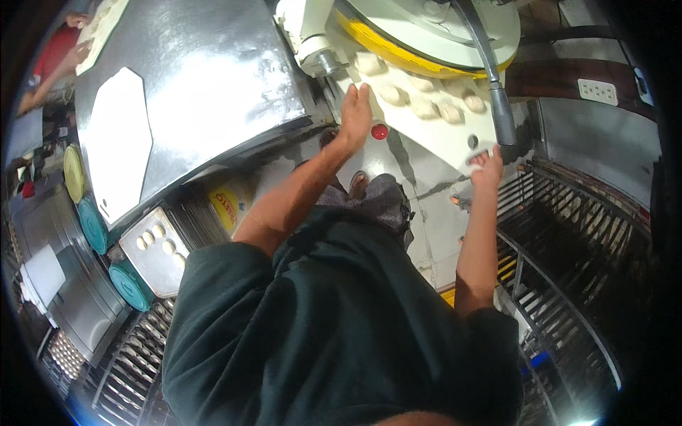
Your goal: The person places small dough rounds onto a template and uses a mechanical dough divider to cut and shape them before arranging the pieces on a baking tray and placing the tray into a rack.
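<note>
A white machine with a yellow rim stands ahead of me, and a white sloped plate below it carries several pale dough balls. My left hand lies flat on the plate's left edge, fingers spread, just left of a red round button. My right hand rests open on the plate's lower right edge, beside a small dark hole and under a grey hose. Neither hand holds anything.
A steel table with a white board stands to the left. A tray of dough balls, teal and yellow lids and a yellow tub sit below it. Dark wire racks fill the right. Another person works far left.
</note>
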### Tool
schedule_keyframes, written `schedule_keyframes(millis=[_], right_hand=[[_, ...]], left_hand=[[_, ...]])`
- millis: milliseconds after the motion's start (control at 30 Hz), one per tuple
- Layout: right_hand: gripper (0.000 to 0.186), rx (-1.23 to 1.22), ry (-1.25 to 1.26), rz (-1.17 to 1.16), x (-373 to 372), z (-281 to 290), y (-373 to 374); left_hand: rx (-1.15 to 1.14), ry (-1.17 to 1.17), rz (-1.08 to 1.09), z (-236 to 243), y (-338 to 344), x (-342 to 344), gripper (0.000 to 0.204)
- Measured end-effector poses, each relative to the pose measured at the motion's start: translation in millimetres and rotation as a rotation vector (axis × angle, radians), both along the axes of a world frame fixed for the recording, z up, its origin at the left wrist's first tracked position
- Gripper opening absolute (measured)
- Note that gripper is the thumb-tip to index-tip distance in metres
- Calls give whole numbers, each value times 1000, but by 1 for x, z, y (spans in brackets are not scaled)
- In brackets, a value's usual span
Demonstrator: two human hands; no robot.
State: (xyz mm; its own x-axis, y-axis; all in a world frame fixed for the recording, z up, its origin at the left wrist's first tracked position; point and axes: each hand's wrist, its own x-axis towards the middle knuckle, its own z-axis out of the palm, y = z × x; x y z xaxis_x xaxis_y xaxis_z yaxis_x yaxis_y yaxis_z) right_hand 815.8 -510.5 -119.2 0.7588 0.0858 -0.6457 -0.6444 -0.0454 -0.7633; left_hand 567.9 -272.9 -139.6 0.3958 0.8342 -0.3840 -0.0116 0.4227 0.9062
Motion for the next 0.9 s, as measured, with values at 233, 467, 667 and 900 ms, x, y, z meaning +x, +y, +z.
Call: schedule_keyframes(millis=[233,467,667,900], right_hand=[[25,200,150,-5,-12,17,94],[23,175,54,87,-4,5,106],[23,249,73,75,-11,10,112],[34,212,94,124,-12,2,108]], left_hand=[[75,210,190,25,48,27,53],[61,230,234,23,56,32,51],[122,140,383,-4,59,42,53],[1,90,348,-24,65,33,44]])
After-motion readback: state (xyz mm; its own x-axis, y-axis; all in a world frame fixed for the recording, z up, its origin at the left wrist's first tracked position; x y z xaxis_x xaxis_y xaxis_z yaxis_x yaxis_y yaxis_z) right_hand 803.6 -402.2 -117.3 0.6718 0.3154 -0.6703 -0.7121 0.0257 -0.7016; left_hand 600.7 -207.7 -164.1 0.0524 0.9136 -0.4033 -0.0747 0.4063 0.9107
